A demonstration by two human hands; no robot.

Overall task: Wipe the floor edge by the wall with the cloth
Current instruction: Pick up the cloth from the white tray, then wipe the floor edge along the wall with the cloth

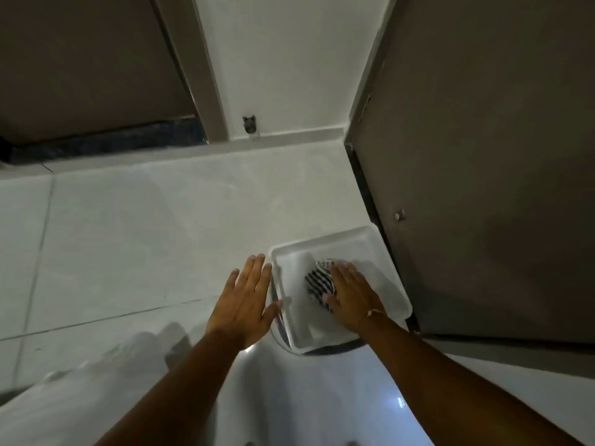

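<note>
A black-and-white striped cloth (317,281) lies bunched inside a white square basin (380,252) on the pale tiled floor. My right hand (352,296) rests palm down on the cloth, fingers spread over it and pressing it into the basin. My left hand (246,302) is flat and open beside the basin's left rim, its thumb touching the rim. The floor edge (289,141) runs along the white wall's skirting further ahead.
A dark brown door (483,156) stands right of the basin, its bottom edge close to the basin's corner. A small door stopper (249,123) sits at the wall base. Another dark panel (80,66) fills the upper left. Light fabric (80,391) lies at the lower left.
</note>
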